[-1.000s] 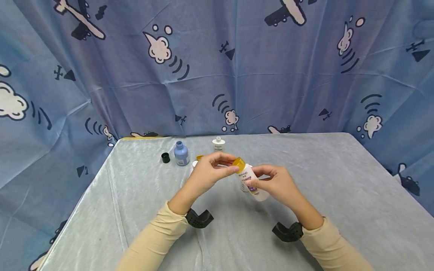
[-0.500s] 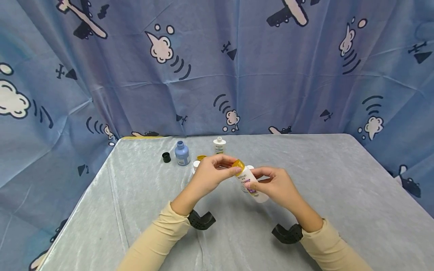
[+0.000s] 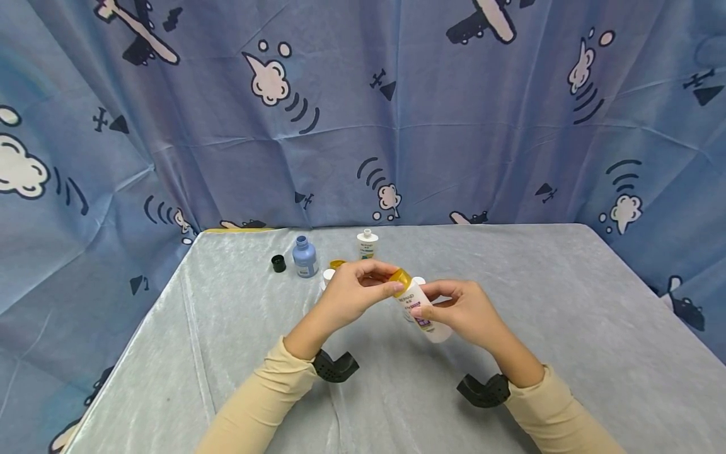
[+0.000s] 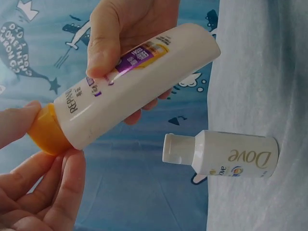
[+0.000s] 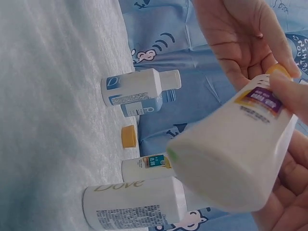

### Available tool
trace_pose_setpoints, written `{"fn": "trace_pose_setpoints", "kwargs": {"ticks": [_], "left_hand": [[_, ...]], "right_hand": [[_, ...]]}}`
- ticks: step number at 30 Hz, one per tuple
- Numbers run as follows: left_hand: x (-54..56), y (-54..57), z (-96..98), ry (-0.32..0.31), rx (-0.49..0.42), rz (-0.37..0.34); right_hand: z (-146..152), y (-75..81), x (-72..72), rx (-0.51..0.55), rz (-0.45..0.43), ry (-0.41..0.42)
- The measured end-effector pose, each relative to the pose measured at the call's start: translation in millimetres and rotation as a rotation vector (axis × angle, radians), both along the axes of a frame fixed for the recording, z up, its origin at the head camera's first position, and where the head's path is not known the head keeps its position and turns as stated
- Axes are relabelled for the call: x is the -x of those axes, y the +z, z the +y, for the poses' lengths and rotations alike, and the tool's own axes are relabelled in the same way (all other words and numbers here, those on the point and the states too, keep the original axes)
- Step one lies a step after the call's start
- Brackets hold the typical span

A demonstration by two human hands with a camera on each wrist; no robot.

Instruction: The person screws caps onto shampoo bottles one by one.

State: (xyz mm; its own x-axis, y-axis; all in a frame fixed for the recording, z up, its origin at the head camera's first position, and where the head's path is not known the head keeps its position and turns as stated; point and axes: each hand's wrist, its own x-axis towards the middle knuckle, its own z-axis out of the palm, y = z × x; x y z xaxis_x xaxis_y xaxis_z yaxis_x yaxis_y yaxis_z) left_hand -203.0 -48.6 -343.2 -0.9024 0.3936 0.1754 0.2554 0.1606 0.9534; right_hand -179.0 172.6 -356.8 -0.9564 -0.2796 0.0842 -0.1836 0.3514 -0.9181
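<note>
My right hand grips a white shampoo bottle around its body, thumb on the purple label. The bottle is tilted, its top toward the left. With thumb and fingers, my left hand pinches the yellow cap, which sits on the bottle's top. In the left wrist view the cap meets the bottle body with no visible gap. Behind the held bottle stands a white Dove bottle, mostly hidden in the head view. The right wrist view shows the held bottle's base up close.
At the back left stand an uncapped blue bottle and a black cap. An uncapped white bottle stands at the back middle. A loose yellow cap and another white bottle are partly hidden behind my left hand.
Both hands keep their hold on the bottle and its cap. The bottle and hands have shifted only slightly, and the head view has moved a little.
</note>
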Motion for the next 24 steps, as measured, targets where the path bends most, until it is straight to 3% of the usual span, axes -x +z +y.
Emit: {"fn": "trace_pose_setpoints", "kwargs": {"ticks": [10, 24], "left_hand": [[0.5, 1.9, -3.7, -0.068, 0.009, 0.047], [-0.1, 3.9, -7.1, -0.134, 0.004, 0.045]], "right_hand": [[3.1, 3.0, -0.4, -0.001, 0.031, 0.038], [4.9, 2.2, 0.7, -0.001, 0.026, 0.079]]}}
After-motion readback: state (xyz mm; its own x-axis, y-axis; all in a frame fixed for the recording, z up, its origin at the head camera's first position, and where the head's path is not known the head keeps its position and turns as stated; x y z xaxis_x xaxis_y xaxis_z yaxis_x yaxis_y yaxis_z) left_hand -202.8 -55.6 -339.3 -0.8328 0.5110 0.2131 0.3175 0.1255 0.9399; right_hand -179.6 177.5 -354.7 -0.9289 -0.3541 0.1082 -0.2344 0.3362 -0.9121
